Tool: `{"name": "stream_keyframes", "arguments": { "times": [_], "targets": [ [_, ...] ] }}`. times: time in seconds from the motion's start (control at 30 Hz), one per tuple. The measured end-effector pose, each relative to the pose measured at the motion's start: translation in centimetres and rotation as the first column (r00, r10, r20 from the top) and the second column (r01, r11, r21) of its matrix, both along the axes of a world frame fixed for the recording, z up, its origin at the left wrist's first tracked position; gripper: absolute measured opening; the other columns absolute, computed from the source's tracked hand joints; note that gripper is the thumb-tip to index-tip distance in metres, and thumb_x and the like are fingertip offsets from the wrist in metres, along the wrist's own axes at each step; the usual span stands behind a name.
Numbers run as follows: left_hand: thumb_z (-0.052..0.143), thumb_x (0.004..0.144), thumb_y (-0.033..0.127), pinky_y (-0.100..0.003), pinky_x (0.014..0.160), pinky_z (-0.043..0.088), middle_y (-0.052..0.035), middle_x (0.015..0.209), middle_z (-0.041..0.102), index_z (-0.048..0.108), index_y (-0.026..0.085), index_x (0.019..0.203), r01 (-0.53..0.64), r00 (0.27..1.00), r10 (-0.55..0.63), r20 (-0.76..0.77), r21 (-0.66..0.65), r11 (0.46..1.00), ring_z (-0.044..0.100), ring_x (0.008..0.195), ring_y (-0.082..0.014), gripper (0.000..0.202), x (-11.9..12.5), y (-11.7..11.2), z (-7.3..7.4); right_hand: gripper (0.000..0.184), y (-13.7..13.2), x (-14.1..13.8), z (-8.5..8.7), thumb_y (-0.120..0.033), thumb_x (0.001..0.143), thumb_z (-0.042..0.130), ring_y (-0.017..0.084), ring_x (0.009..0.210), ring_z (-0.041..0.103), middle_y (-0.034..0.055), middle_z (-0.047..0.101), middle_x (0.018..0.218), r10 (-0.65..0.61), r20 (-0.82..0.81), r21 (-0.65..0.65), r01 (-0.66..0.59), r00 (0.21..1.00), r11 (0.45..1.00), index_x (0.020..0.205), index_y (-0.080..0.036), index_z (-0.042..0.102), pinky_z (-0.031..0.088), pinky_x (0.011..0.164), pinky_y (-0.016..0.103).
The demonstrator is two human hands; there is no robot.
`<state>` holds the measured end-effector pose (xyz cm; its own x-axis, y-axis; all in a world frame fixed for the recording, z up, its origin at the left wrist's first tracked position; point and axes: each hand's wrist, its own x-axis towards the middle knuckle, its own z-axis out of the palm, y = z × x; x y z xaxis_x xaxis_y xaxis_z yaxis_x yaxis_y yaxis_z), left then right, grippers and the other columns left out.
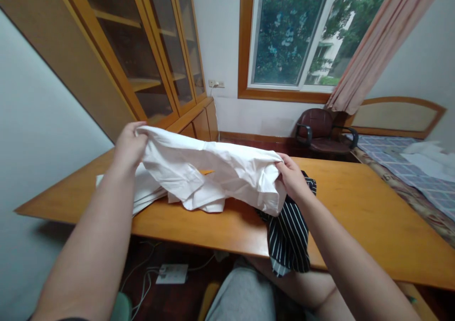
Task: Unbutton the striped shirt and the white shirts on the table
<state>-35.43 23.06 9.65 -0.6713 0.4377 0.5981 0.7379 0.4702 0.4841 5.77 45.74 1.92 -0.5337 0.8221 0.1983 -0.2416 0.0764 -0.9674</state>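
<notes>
A white garment (pixel 209 169) is stretched between my two hands above the table; its exact kind I cannot make out. My left hand (pixel 130 143) pinches its upper left corner, and my right hand (pixel 292 175) grips the opposite upper corner. Loose folds hang down toward the wooden tabletop. Behind my left forearm lies more white cloth (pixel 147 188), partly hidden. Below my right hand, a black cloth with white stripes (pixel 289 236) drapes over the table's near edge.
The wooden table (pixel 348 207) spreads wide in front of me. A glass-door cabinet (pixel 156 51) stands at left. Farther back are a dark office chair (pixel 318 129) and a bed (pixel 394 153). On the floor lies a white power strip (pixel 172 273) with cables.
</notes>
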Motion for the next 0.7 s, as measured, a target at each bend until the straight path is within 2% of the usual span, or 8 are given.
{"name": "stream_keyframes", "arguments": {
  "times": [0.13,0.23,0.37,0.43,0.5,0.6,0.63,0.7],
  "targets": [
    [0.059,0.080,0.015,-0.049,0.115,0.035,-0.0167,0.137,0.053,0.050,0.007,0.138,0.062,0.998,-0.064,-0.002,-0.164,0.984,0.047,0.131,-0.0302,0.059,5.4,1.1,-3.6,0.034,-1.5,-1.7,-2.5,-0.043,0.078,0.072,0.017,0.085,0.063,0.0002,0.071,0.104,0.107,-0.043,-0.082,-0.111,0.993,0.991,0.109,-0.027,0.068,0.050,0.075,0.027],
    [0.059,0.082,0.021,-0.052,0.120,0.027,-0.0148,0.151,0.040,0.051,0.017,0.139,0.263,0.959,-0.278,-0.050,-0.200,0.944,0.035,0.143,-0.0320,0.057,11.3,1.9,-5.3,0.034,-3.1,-2.8,-4.0,-0.042,0.082,0.068,0.020,0.101,0.063,0.0013,0.069,0.118,0.193,0.006,-0.010,-0.193,0.981,0.981,0.113,-0.028,0.068,0.050,0.087,0.031],
    [0.056,0.082,0.018,-0.056,0.121,0.022,-0.0057,0.164,0.025,0.033,0.031,0.153,0.638,0.738,-0.669,0.085,-0.408,0.653,0.011,0.153,-0.0323,0.075,17.6,2.7,-7.4,0.041,-6.1,-3.3,-4.8,-0.038,0.084,0.065,0.023,0.111,0.062,0.0039,0.066,0.126,0.363,0.265,0.146,-0.409,0.893,0.901,0.123,-0.026,0.065,0.048,0.098,0.037],
    [0.055,0.080,0.013,-0.058,0.120,0.023,-0.0048,0.163,0.028,0.030,0.033,0.154,0.663,0.712,-0.682,0.168,-0.481,0.574,0.009,0.153,-0.0337,0.082,19.2,2.9,-9.0,0.044,-7.5,-2.7,-4.7,-0.035,0.085,0.065,0.023,0.107,0.064,0.0045,0.069,0.123,0.447,0.397,0.177,-0.545,0.801,0.820,0.128,-0.026,0.064,0.049,0.097,0.039],
    [0.057,0.077,0.010,-0.062,0.117,0.026,-0.0041,0.161,0.032,0.037,0.036,0.151,0.632,0.740,-0.637,0.216,-0.545,0.550,0.014,0.152,-0.0360,0.081,19.7,2.9,-11.1,0.042,-8.1,-1.4,-4.3,-0.036,0.088,0.063,0.023,0.100,0.067,0.0047,0.073,0.114,0.477,0.454,0.170,-0.599,0.753,0.783,0.128,-0.026,0.064,0.052,0.093,0.039],
    [0.059,0.073,0.007,-0.062,0.115,0.032,-0.0048,0.158,0.040,0.055,0.033,0.139,0.570,0.792,-0.558,0.246,-0.625,0.533,0.024,0.149,-0.0368,0.070,19.0,2.6,-14.0,0.032,-7.1,1.8,-3.6,-0.042,0.093,0.056,0.023,0.086,0.070,0.0060,0.075,0.099,0.338,0.479,0.197,-0.475,0.810,0.858,0.114,-0.024,0.071,0.056,0.083,0.038],
    [0.058,0.073,0.006,-0.060,0.115,0.033,-0.0059,0.155,0.043,0.061,0.029,0.133,0.551,0.806,-0.540,0.243,-0.639,0.536,0.029,0.148,-0.0356,0.065,18.5,2.4,-14.7,0.029,-6.4,3.1,-3.5,-0.043,0.093,0.055,0.023,0.085,0.070,0.0065,0.075,0.097,0.186,0.495,0.280,-0.358,0.849,0.891,0.105,-0.023,0.073,0.056,0.083,0.039],
    [0.054,0.072,0.003,-0.051,0.118,0.034,-0.0080,0.149,0.052,0.069,0.023,0.121,0.520,0.828,-0.513,0.224,-0.646,0.558,0.039,0.143,-0.0315,0.054,17.2,1.8,-15.2,0.027,-4.8,5.6,-4.0,-0.045,0.091,0.058,0.027,0.101,0.066,0.0084,0.073,0.105,-0.174,0.498,0.512,-0.127,0.850,0.849,0.100,-0.024,0.074,0.051,0.095,0.045]
  ]
}}
